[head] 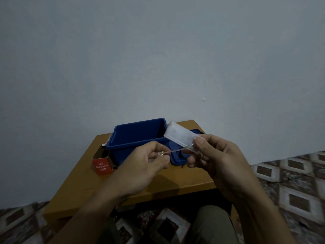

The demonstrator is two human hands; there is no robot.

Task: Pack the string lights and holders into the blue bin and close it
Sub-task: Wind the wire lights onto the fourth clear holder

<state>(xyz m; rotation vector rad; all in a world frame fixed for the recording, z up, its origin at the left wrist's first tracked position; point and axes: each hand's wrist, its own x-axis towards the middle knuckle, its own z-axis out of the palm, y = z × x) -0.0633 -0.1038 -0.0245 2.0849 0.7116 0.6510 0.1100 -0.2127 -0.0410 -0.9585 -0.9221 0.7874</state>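
While our right hand point(216, 155) pinches the holder point(179, 135) and our left hand point(149, 161) pinches the wire point(175, 150), the load looks light. Wire's thin and floppy; we'd carry by the stiff holder.

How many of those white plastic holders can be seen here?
1. The white holder is gripped in the right hand, its wire pinched by the left hand. More may be hidden inside the blue bin or the red carton.

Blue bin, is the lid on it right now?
No, the blue bin stands open on the table, its lid lying beside it.
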